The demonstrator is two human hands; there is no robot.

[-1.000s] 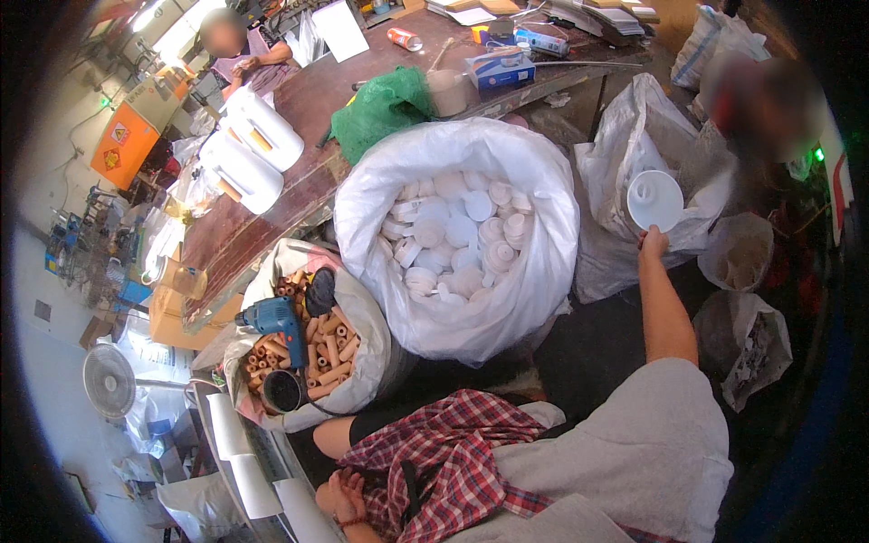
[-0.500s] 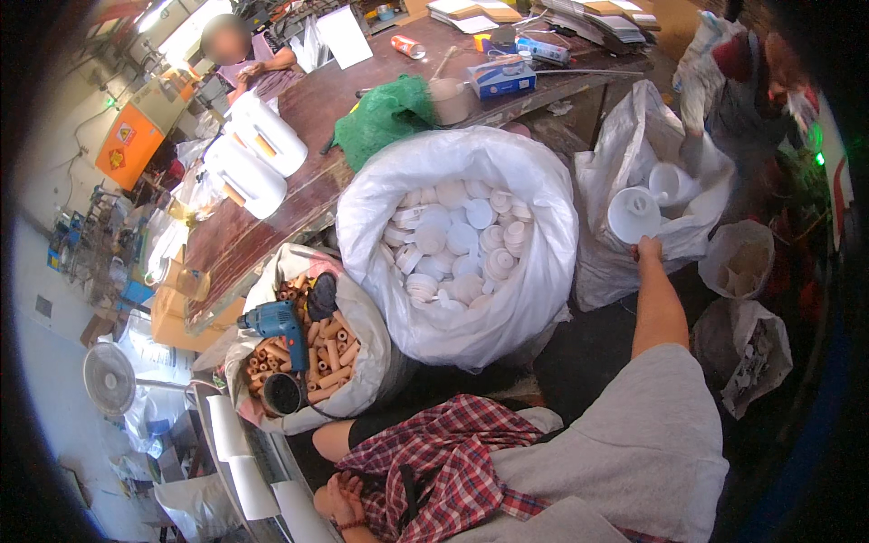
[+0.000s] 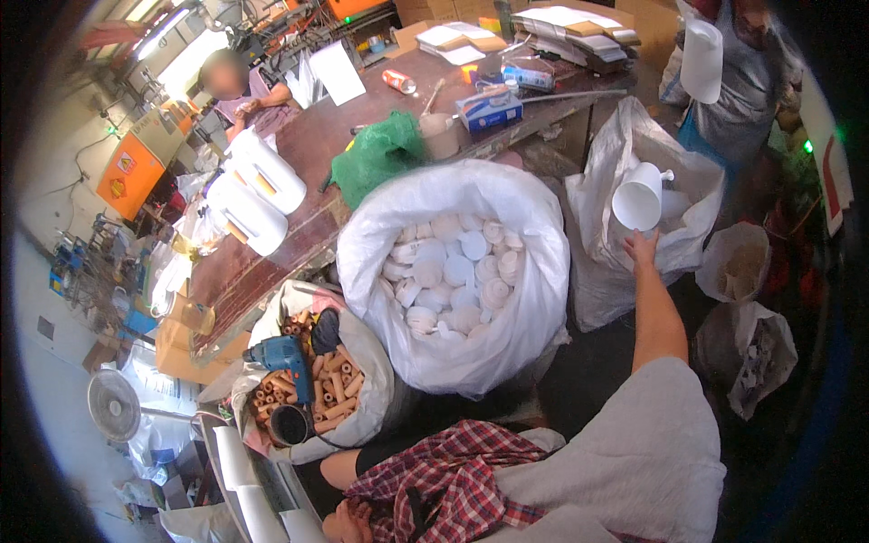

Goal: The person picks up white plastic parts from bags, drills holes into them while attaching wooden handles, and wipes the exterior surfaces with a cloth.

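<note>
My right hand (image 3: 643, 246) reaches out over the near edge of a white woven sack (image 3: 597, 262), fingers apart, just below the rim of a white plastic cylinder (image 3: 637, 199). The cylinder lies tilted at the sack's mouth, its wide end toward me and a narrow stem at its far end. Whether my fingertips touch it I cannot tell. Another white piece shows partly behind it in the sack. At the lower edge my left hand (image 3: 348, 523) rests, apparently on my knee, fingers loosely out and holding nothing; the frame cuts it off.
A large sack (image 3: 534, 308) of white round caps stands ahead; left of it, a sack (image 3: 380, 380) of brown tubes bears a blue drill (image 3: 282, 360). A white cylinder (image 3: 702, 61) appears upper right. A co-worker (image 3: 244, 104) sits behind the table (image 3: 262, 253).
My right hand has opened from its hold on the white piece and sits slightly higher. A white cylinder now shows at upper right. The view has shifted, and my left hand appears lower.
</note>
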